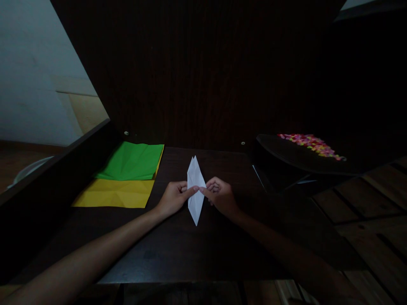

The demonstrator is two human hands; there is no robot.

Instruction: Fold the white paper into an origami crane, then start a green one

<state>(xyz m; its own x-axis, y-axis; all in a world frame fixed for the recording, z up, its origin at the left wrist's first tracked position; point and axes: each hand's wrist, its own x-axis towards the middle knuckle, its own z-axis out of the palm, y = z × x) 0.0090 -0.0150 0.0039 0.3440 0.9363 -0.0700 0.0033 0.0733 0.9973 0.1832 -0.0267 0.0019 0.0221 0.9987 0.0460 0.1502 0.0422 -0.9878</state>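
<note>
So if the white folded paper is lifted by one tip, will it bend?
Probably only a little: the white folded paper looks layered and creased, so stiffer than a flat sheet. It is likely very light and would slide easily on the dark table.

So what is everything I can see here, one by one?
folded white paper: 1, white, long diamond shape, on the desk centre between both hands
green paper sheet: 1, green, creased, far left of the desk, lying over the yellow sheet's far edge
yellow paper sheet: 1, yellow, creased, left of the desk, nearer than the green one
desk: 1, dark wood
dark tray: 1, black, at right
small colourful pieces: many, pink, yellow and green, on the tray
left hand: 1, pinching the white paper's left edge
right hand: 1, pinching its right edge
</note>
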